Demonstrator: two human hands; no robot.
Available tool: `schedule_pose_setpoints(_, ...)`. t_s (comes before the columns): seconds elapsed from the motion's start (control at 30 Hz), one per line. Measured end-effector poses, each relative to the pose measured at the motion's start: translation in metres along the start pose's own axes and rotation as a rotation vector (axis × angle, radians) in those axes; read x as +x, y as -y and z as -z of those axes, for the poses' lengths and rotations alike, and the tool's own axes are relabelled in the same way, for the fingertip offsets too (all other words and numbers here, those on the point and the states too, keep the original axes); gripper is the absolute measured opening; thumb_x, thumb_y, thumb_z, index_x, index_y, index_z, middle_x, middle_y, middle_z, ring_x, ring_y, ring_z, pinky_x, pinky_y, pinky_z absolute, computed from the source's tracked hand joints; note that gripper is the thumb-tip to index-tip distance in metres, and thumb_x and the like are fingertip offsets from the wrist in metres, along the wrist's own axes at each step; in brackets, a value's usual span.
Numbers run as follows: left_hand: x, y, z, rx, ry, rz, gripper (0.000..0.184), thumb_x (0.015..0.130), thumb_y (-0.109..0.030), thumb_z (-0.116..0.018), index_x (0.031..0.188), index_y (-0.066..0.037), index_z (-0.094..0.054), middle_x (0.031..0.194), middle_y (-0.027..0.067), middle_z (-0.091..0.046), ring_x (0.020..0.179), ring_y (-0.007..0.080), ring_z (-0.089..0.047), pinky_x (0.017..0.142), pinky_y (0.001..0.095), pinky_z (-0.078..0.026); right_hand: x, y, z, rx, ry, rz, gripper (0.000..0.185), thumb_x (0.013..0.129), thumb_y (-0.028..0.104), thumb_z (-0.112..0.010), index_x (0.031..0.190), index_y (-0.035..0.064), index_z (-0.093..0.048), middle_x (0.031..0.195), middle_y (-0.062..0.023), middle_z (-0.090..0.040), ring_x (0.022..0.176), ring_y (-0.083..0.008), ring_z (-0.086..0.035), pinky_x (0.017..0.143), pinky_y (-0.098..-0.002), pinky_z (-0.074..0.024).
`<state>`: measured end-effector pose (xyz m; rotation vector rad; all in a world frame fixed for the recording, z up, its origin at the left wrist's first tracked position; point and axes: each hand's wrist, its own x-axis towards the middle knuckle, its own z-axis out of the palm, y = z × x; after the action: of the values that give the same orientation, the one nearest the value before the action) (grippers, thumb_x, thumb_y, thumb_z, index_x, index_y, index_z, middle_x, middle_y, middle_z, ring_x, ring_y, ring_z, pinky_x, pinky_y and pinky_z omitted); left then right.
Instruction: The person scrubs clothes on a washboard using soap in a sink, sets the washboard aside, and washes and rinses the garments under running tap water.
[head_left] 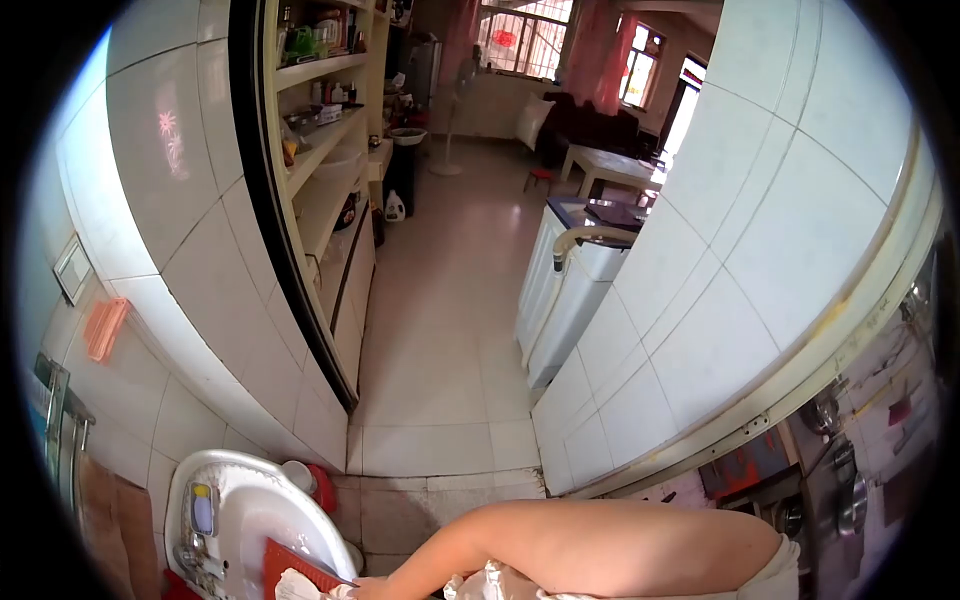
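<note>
My right arm reaches across the bottom of the view toward the washbasin at lower left. My right hand is at the lower edge, beside a red-brown board that slants inside the white washbasin. The frame edge cuts this hand off, so its fingers and anything in them cannot be made out. White crumpled cloth lies on the board, close to the hand. A soap bar in a dish rests on the basin's rim, near the metal tap. My left hand is out of view.
A tiled doorway opens ahead onto a floor. Shelves line its left side; a washing machine with a hose stands right. Farther back are a fan, a low table and a red stool.
</note>
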<state>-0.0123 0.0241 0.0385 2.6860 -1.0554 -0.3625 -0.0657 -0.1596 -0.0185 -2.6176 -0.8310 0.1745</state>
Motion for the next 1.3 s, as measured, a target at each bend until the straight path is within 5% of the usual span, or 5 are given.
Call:
schedule_pose_setpoints(0.47,-0.035,-0.012,-0.009,0.025,-0.101,-0.014,0.055,0.091,-0.032,-0.057,0.138,-0.007,-0.042,0.110,0.0294,-0.053,0.103,0.0443,-0.049,0.091,0.0529,-0.037,0.015,0.022,-0.039,-0.161,0.221,0.193,0.018,0.075,0.023,-0.057,0.070,0.0118,-0.069,0.072,-0.0112,-0.068,0.068,-0.0309,-0.063,0.059,-0.0485,-0.0485)
schedule_pose_setpoints(0.87,0.013,0.047,-0.044,0.068,-0.243,0.517,0.053,0.089,-0.044,-0.057,0.134,-0.017,-0.048,0.102,0.0210,-0.055,0.096,0.0386,-0.052,0.081,0.0493,-0.043,-0.042,0.012,0.052,0.376,0.130,-0.311,0.043,0.090,0.030,-0.053,0.125,0.0051,-0.050,0.138,-0.0180,-0.044,0.130,-0.0348,-0.037,0.099,-0.0604,-0.0336)
schedule_pose_setpoints(0.97,0.006,0.041,-0.044,0.096,-0.324,0.552,0.053,0.089,-0.043,-0.057,0.133,-0.016,-0.048,0.101,0.0224,-0.056,0.095,0.0396,-0.052,0.080,0.0493,-0.043,-0.054,0.019,0.042,0.497,-0.325,-0.477,0.049,0.087,0.032,-0.060,0.126,0.0044,-0.049,0.130,-0.0221,-0.050,0.123,-0.0339,-0.047,0.094,-0.0552,-0.0425)
schedule_pose_setpoints(1.03,0.006,0.043,-0.046,0.095,-0.320,0.546,0.053,0.088,-0.044,-0.057,0.132,-0.015,-0.049,0.101,0.0231,-0.056,0.095,0.0401,-0.052,0.081,0.0493,-0.043,-0.058,0.020,0.054,1.739,0.229,-1.101,0.050,0.083,0.031,-0.068,0.122,0.0033,-0.053,0.115,-0.0181,-0.059,0.099,-0.0293,-0.060,0.077,-0.0469,-0.0511)
schedule_pose_setpoints(1.3,0.004,0.046,-0.036,-0.039,-0.170,0.550,0.053,0.092,-0.044,-0.050,0.136,-0.017,-0.045,0.107,0.0224,-0.055,0.100,0.0397,-0.051,0.086,0.0486,-0.042,-0.061,0.006,0.051,1.376,-0.047,-0.968,0.034,0.081,0.027,-0.060,0.085,-0.0058,-0.066,0.078,-0.0139,-0.065,0.066,-0.0232,-0.062,0.059,-0.0371,-0.0473)
